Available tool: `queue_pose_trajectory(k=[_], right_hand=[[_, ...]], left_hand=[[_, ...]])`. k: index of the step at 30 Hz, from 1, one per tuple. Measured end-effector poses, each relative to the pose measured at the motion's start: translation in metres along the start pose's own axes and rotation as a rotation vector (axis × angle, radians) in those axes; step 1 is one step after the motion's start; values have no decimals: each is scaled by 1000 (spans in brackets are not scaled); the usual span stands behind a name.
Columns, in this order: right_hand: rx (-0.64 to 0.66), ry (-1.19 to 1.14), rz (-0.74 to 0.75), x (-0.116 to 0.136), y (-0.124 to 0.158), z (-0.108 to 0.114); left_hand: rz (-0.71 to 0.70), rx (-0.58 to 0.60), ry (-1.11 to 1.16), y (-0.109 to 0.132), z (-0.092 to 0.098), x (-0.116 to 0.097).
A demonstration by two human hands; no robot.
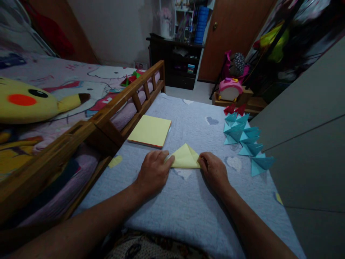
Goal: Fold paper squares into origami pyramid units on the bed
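A yellow sheet of origami paper point(185, 158), folded into a triangle with its peak pointing away from me, lies on the pale blue bedspread point(188, 208). My left hand point(155, 169) pinches its left corner between thumb and fingers. At the right corner my right hand point(215, 171) grips the paper the same way, fingers curled. Both corner tips are hidden under the fingers. Beyond my left hand rests a square stack of origami paper point(151, 131), yellow on top with other colours showing at its edge.
Several folded blue paper shapes point(242, 135) stand along the right edge, with red ones point(234, 109) behind them. A wooden bed rail point(129, 99) runs along the left, with a yellow plush toy point(32, 102) past it. A white panel point(309, 151) borders the right side.
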State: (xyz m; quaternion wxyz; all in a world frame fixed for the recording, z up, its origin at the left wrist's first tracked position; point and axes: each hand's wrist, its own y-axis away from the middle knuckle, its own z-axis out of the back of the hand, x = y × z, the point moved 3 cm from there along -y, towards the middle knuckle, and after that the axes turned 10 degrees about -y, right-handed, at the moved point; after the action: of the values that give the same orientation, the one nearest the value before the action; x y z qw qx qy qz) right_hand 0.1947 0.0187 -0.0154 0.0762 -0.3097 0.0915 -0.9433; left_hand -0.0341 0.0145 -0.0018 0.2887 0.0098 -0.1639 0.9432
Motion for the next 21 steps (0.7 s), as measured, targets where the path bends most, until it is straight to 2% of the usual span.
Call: queue_pose_trajectory(k=[3, 5, 7, 9, 14, 21], right_hand=[[-8, 16, 11, 0, 0, 0], [-12, 21, 20, 1, 0, 0], [-16, 25, 23, 1, 0, -1], [-18, 31, 11, 1, -1, -1], [-12, 17, -36, -1, -2, -1], [-23, -134, -47, -4, 0, 4]], left_hand=[[-192, -41, 50, -2, 1, -15], [-302, 17, 86, -3, -3, -23], [-346, 102, 105, -4, -8, -28], [-343, 167, 118, -4, -13, -28], [-295, 241, 137, -2, -20, -27], [-271, 199, 164, 1, -21, -29]])
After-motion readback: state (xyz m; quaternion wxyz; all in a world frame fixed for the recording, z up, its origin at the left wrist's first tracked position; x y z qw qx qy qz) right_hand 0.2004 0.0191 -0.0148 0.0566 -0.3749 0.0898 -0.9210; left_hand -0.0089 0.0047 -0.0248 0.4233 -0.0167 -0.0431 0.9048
